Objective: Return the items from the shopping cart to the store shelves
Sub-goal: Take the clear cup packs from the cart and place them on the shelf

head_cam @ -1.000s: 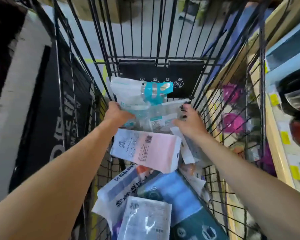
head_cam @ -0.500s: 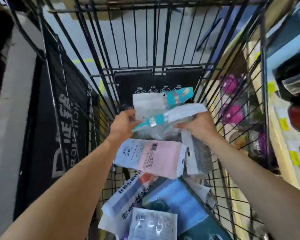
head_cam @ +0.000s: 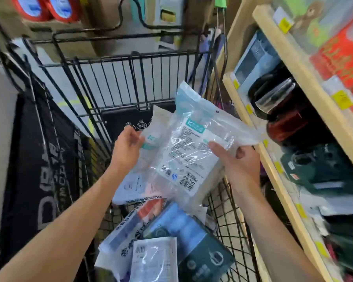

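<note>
Fingers (head_cam: 218,148) of the right hand (head_cam: 239,165) pinch a clear plastic packet with teal lettering (head_cam: 189,153); the left hand (head_cam: 126,151) grips a second, smaller clear packet (head_cam: 151,135) behind it. Both are raised above the black wire shopping cart (head_cam: 118,78), apparently to check labels before going right to the pale wooden store shelves (head_cam: 273,180). Other packets (head_cam: 153,255) lie in the cart near the person.

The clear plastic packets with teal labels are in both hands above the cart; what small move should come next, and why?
Probably carry them right, toward the wooden shelf. The right hand grips the larger clear plastic packet with a teal label, and the left hand grips a smaller one behind it. Both are raised above the black wire shopping cart, and the shelf stands right beside it.
</note>
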